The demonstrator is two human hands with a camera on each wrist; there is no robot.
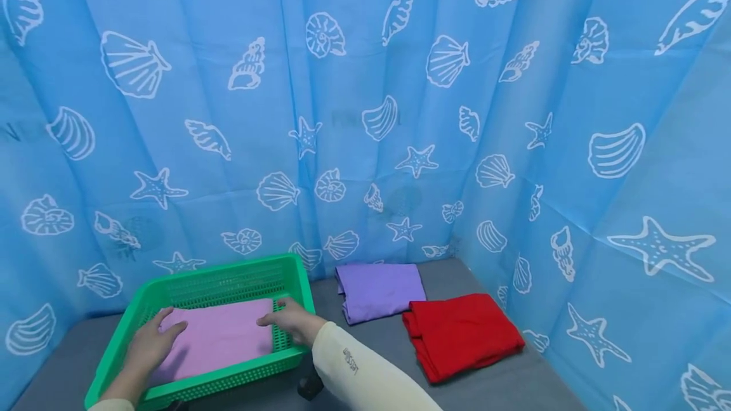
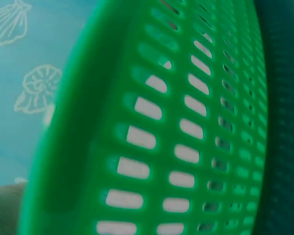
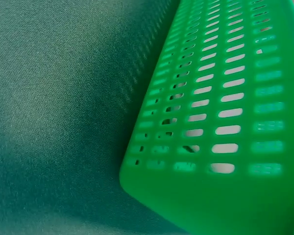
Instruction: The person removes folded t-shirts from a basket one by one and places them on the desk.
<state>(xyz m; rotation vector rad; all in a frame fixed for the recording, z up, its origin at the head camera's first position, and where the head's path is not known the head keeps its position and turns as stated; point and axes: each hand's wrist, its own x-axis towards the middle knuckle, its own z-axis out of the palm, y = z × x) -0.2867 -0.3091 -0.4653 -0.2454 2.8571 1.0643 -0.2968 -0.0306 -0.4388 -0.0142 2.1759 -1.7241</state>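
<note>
A folded pink cloth (image 1: pixel 223 338) lies inside a green plastic basket (image 1: pixel 228 378) with slotted walls. At the cloth's left end is my left hand (image 1: pixel 145 351), its thumb apart from the fingers and a shadow falling on the cloth below. My right hand (image 1: pixel 294 321) reaches over the basket's right rim, thumb overlapping the cloth's right edge in the head view. In the left wrist view the basket wall (image 2: pixel 88 122) fills most of the picture, pink showing through its slots. The right wrist view shows the basket's outer side (image 3: pixel 196 181); neither wrist view shows the fingers.
A folded purple cloth (image 1: pixel 379 290) lies right of the basket. Nearer and further right is a folded red cloth (image 1: pixel 465 335). All stand on a dark grey surface (image 1: pixel 377 354). Blue curtains (image 1: pixel 354 163) with white shell prints hang behind and at the right. A small black object (image 1: pixel 310 387) sits below my right wrist.
</note>
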